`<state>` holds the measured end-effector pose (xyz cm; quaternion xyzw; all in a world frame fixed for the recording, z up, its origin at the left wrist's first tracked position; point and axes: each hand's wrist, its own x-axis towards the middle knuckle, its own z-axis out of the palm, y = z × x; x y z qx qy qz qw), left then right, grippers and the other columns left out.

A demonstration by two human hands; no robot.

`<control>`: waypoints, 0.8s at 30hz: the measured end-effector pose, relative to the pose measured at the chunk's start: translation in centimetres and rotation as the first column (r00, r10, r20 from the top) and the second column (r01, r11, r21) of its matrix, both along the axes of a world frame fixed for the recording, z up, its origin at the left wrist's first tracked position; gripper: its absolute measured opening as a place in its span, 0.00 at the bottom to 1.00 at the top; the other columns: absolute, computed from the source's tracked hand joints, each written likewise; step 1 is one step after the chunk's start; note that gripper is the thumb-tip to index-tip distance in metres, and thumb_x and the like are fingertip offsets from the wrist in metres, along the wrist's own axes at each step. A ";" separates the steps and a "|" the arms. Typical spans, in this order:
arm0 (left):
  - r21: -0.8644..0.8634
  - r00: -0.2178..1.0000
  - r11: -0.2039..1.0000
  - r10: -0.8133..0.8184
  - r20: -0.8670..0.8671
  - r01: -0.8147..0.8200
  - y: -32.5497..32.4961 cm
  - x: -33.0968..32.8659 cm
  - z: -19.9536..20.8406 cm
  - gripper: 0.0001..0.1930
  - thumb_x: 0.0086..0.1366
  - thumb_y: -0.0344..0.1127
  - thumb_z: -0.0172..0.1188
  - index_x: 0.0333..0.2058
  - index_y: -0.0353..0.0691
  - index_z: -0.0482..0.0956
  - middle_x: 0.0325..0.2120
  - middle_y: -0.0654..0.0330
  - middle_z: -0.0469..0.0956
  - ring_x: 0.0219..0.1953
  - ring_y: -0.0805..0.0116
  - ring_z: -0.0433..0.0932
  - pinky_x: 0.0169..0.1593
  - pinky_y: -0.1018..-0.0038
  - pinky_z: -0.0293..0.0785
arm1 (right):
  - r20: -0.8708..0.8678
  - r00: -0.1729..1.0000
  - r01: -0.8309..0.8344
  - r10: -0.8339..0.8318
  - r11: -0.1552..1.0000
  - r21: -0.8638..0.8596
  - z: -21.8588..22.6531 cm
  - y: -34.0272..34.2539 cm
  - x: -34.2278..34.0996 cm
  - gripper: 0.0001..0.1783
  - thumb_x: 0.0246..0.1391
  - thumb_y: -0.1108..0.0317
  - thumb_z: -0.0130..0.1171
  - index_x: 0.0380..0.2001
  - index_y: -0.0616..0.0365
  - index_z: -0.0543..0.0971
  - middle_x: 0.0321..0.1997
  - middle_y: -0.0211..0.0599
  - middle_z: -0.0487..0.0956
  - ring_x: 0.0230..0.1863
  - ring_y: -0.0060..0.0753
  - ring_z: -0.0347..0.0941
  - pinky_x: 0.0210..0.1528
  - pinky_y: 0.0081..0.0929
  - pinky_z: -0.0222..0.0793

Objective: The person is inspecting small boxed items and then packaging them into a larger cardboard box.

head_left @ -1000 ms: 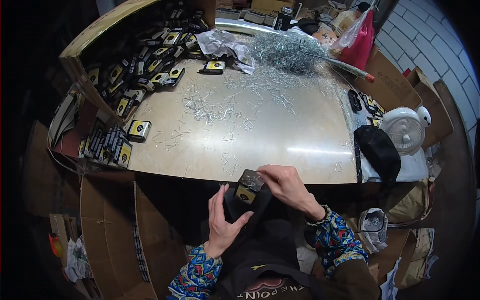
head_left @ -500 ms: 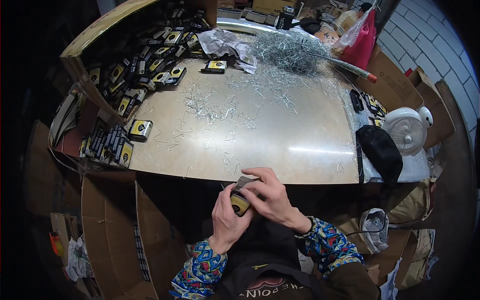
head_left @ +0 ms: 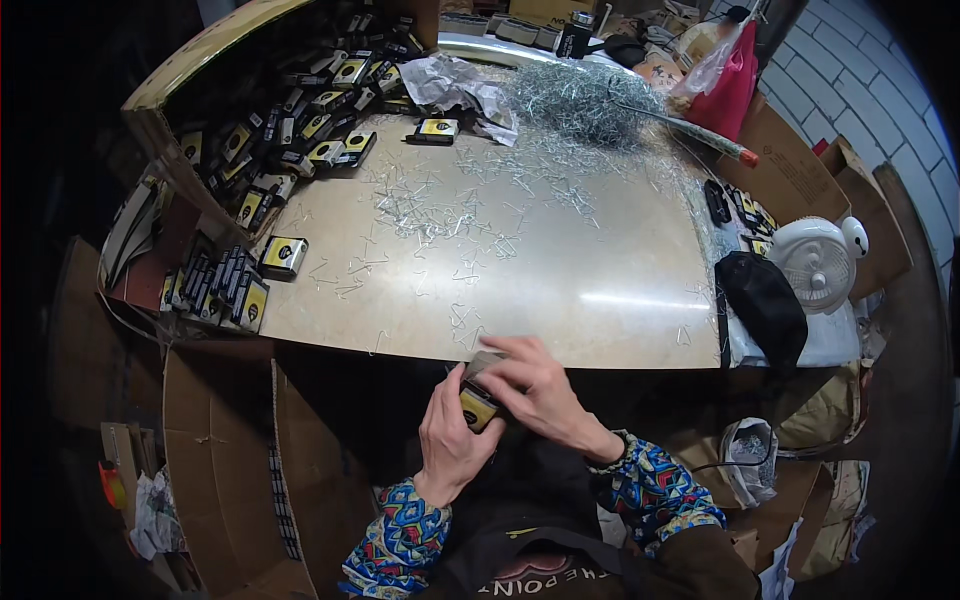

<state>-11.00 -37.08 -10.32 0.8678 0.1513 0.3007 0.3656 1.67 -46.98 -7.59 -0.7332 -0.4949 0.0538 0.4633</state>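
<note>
1. We see one small black-and-yellow box (head_left: 478, 408) between the hands, just off the near edge of the table and above the person's lap; its greyish flap (head_left: 484, 365) stands up at the far end.
2. We find the left hand (head_left: 456, 432) grasping this box, fingers along its left side and thumb at the near end. The right hand (head_left: 540, 390) has its fingers spread and bent over the flap; they are blurred, so we cannot tell whether they pinch it.
3. We look across a smooth, pale table (head_left: 600, 250) with a streak of light on its right half. Loose bent wires (head_left: 425, 215) lie scattered over it, toward a tangled wire heap (head_left: 580, 105) at the back.
4. Around it we see a white block wall (head_left: 850, 70) at the right and cardboard cartons (head_left: 215, 450) below the left side.
5. We count two hands, one held box, two boxes set apart on the table, one wire heap, one white fan (head_left: 815, 270), one black pouch (head_left: 765, 310) and one red bag (head_left: 728, 85). The piled boxes (head_left: 320, 115) at the left overlap too much for us to count.
</note>
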 end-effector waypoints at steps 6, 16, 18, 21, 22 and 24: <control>-0.151 0.998 0.987 0.059 -0.008 -0.059 0.2 -0.1 -0.1 0.40 0.47 0.30 0.70 0.59 0.31 0.62 0.45 0.42 0.74 0.43 0.41 0.78 0.45 0.59 0.77 | -0.427 0.893 0.218 -0.142 0.966 0.135 -0.2 -1.3 -0.5 0.08 0.54 0.72 0.63 0.37 0.62 0.83 0.54 0.54 0.77 0.53 0.46 0.75 0.49 0.31 0.73; -0.305 0.999 0.952 0.038 0.027 -0.028 -0.1 -0.1 0.0 0.44 0.50 0.32 0.71 0.63 0.35 0.56 0.50 0.40 0.73 0.47 0.43 0.79 0.47 0.62 0.78 | -0.421 0.907 0.099 -0.012 0.978 0.186 -0.4 -1.9 -1.1 0.13 0.57 0.76 0.61 0.46 0.64 0.78 0.53 0.44 0.78 0.49 0.29 0.77 0.50 0.24 0.73; -0.383 0.994 0.921 -0.039 0.101 0.075 -0.1 0.0 0.0 0.44 0.52 0.30 0.71 0.64 0.36 0.54 0.45 0.46 0.76 0.45 0.55 0.80 0.47 0.67 0.77 | -0.560 0.828 0.127 0.013 0.969 0.212 -0.5 -1.6 -1.6 0.14 0.58 0.74 0.60 0.47 0.64 0.77 0.49 0.43 0.80 0.47 0.27 0.77 0.48 0.24 0.74; -0.248 0.993 0.962 -0.108 0.053 0.118 -0.3 0.1 -0.2 0.44 0.51 0.29 0.71 0.64 0.36 0.54 0.46 0.45 0.76 0.45 0.55 0.80 0.47 0.67 0.77 | -0.687 0.726 0.178 -0.003 0.967 0.185 -1.1 -1.0 -2.3 0.15 0.61 0.71 0.58 0.50 0.65 0.74 0.43 0.40 0.81 0.44 0.23 0.77 0.46 0.22 0.74; -0.249 0.993 0.961 -0.111 0.052 0.120 -0.3 0.1 -0.2 0.44 0.51 0.29 0.71 0.64 0.36 0.54 0.46 0.45 0.76 0.45 0.55 0.80 0.47 0.67 0.77 | -0.688 0.724 0.197 -0.050 0.971 0.137 -1.3 -0.9 -2.4 0.16 0.63 0.70 0.57 0.51 0.65 0.72 0.41 0.38 0.81 0.44 0.20 0.76 0.45 0.21 0.74; -0.259 0.993 0.958 -0.115 0.038 0.121 -0.2 -0.1 -0.4 0.44 0.49 0.31 0.72 0.63 0.34 0.56 0.49 0.40 0.74 0.47 0.44 0.79 0.47 0.63 0.78 | -0.663 0.741 0.203 -0.107 0.977 0.069 -0.4 -0.5 -2.4 0.16 0.64 0.68 0.56 0.51 0.65 0.73 0.40 0.37 0.81 0.41 0.19 0.76 0.43 0.20 0.74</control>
